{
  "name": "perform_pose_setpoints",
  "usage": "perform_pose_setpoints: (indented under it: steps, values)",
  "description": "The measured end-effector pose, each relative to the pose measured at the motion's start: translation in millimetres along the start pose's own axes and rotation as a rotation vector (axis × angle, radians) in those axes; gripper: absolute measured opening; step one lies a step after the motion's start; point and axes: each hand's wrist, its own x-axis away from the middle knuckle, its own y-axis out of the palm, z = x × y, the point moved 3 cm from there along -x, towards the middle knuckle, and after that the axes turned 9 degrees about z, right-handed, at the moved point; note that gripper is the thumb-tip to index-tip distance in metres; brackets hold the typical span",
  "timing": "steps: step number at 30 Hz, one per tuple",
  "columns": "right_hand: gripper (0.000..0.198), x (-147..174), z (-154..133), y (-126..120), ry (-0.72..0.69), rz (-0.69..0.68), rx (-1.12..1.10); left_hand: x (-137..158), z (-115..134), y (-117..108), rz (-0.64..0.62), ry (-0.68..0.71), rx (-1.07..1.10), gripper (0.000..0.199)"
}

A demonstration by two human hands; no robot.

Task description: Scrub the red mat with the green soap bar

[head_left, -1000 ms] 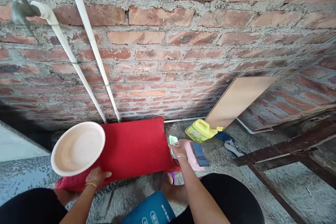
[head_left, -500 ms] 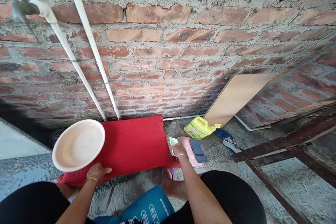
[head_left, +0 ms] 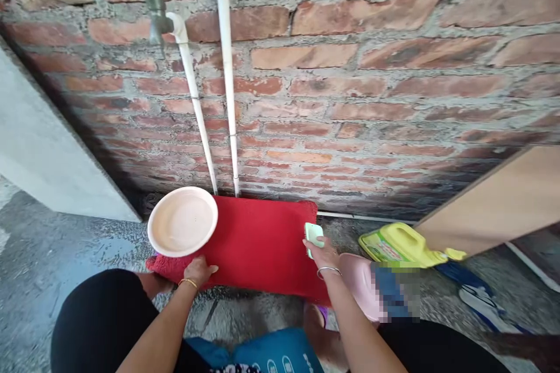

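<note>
at the right end of the red cloth (head_left: 258,245): right hand (head_left: 325,253), closed around the near part of a small green object (head_left: 314,233), thumb on the left side, fingers on the right.
small green object: located at the cloth's right edge, far part projecting past the fingers; contact with the cloth cannot be told; exact kind too small to tell.
right wrist: silver bangle (head_left: 329,271).
left hand (head_left: 199,272): set on the near edge of the red cloth, just beside the pale basin (head_left: 182,221); thumb stretched out to the right; other fingers too hidden to tell whether they grip.
left wrist: gold bangle (head_left: 188,283).
red cloth: spread along the foot of the brick wall (head_left: 371,93), rumpled at the near left corner.
pale basin: on the left end of the cloth, open side up.
pink tray (head_left: 356,285): just right of the cloth, bearing a pixelated dark item (head_left: 389,291).
yellow jug (head_left: 396,245): beyond the tray, beside the brown board (head_left: 494,198).
wall fittings: two white pipes (head_left: 225,58), grey tap (head_left: 157,11).
</note>
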Motion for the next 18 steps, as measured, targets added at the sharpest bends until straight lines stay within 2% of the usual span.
perform_pose_setpoints:
  steps: [6,12,15,18]
  values:
    - [0.049,50.1,-97.8,42.7,-0.207,-0.112,-0.009,-2.0,-6.9,-8.1,-0.022,-0.029,-0.059,0.048]
    - [0.049,102.4,-189.1,89.4,-0.386,-0.224,0.086,-9.2,-3.7,-1.4,-0.067,0.045,-0.042,0.059]
    - [0.048,116.1,-221.9,105.0,-0.488,-0.239,0.127,-15.4,-4.0,3.1,-0.074,0.054,-0.013,0.055]
    - [0.046,115.5,-233.9,108.9,-0.565,-0.254,0.186,-19.3,-3.7,4.4,-0.087,0.057,0.023,0.049]
